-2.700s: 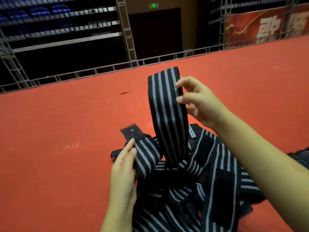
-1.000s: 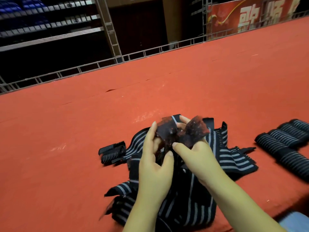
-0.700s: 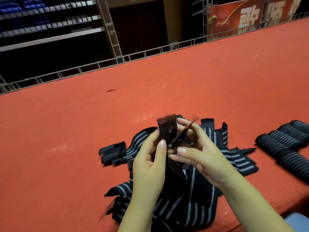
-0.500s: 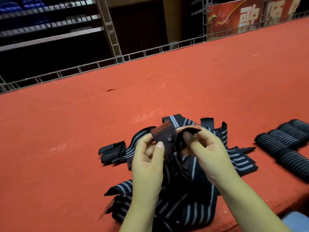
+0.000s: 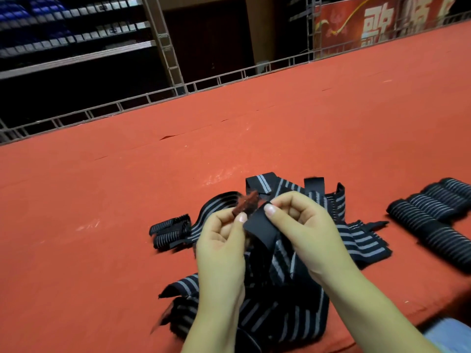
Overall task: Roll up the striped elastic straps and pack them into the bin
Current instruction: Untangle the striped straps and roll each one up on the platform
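While the red carpeted platform [image 5: 280,128] fills most of the head view, no bin shows anywhere on it, so packing is judged some way off. On its near part lies a loose heap of black elastic straps with grey stripes [image 5: 288,301], tangled, with ends running off in several directions. To the right, well apart from the heap, sits a group of rolled striped straps [image 5: 430,220] side by side, long axes running from far-right to near-left. A smaller, partly rolled strap end [image 5: 170,231] lies just left of the heap.

Step in hand, as judged: finding and starting the end of one strap. Both hands hold the strap being worked [image 5: 262,233] above the heap. It hangs roughly upright, its long axis dropping from the fingers into the pile, free end up. The right hand [image 5: 305,230] pinches the plain black end patch between thumb and curled fingers. The left hand [image 5: 224,240] pinches a fuzzy, reddish-flecked fastener tab [image 5: 246,205], which points up and away.

Next move probably calls for folding the tab over and turning the end tightly while keeping the band flat. The band's lower length is buried, so snagging is likely.
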Motion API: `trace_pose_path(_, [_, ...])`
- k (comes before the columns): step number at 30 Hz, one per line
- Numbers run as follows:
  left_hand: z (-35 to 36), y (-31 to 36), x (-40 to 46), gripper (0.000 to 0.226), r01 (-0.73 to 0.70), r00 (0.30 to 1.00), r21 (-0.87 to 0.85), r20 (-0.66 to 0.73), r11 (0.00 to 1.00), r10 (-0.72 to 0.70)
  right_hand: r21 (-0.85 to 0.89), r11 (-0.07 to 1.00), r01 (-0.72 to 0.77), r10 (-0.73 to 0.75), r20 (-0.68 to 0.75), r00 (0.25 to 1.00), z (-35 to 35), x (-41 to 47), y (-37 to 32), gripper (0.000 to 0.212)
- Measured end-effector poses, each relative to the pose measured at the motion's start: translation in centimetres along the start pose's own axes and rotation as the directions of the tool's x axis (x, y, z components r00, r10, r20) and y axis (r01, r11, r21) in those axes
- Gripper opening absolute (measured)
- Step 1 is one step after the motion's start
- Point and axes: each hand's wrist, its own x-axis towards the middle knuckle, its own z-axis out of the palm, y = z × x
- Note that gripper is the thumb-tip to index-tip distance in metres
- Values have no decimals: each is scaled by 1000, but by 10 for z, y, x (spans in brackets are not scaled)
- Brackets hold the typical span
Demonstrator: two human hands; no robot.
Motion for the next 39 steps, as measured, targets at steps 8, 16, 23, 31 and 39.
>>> trace_pose_path(8, [3, 6, -12, 19, -11, 997, -8, 76, 1000, 11, -31, 998, 50, -52, -62, 997, 5, -2, 1, 17])
trace_pose_path(16, [4, 7, -15, 18, -12, 996, -5, 90, 1000, 13, -50, 997, 66, -69, -62, 996, 3, -3, 1, 13])
trace_pose_path(23, [2, 6, -13, 26, -50, 993, 17, 106, 999, 48, -83, 991, 103, -108, -52, 993, 4, -3, 0, 15])
trace_pose_path(31, [-5, 7, -13, 18, -91, 991, 93, 111, 992, 80, -154, 981, 117, -125, -42, 991, -1, -2, 4, 3])
trace_pose_path(39, [-11, 8, -14, 30, -188, 975, 222, 159, 957, 155, -91, 996, -23, 47, 274, 961, -25, 2, -12, 9])
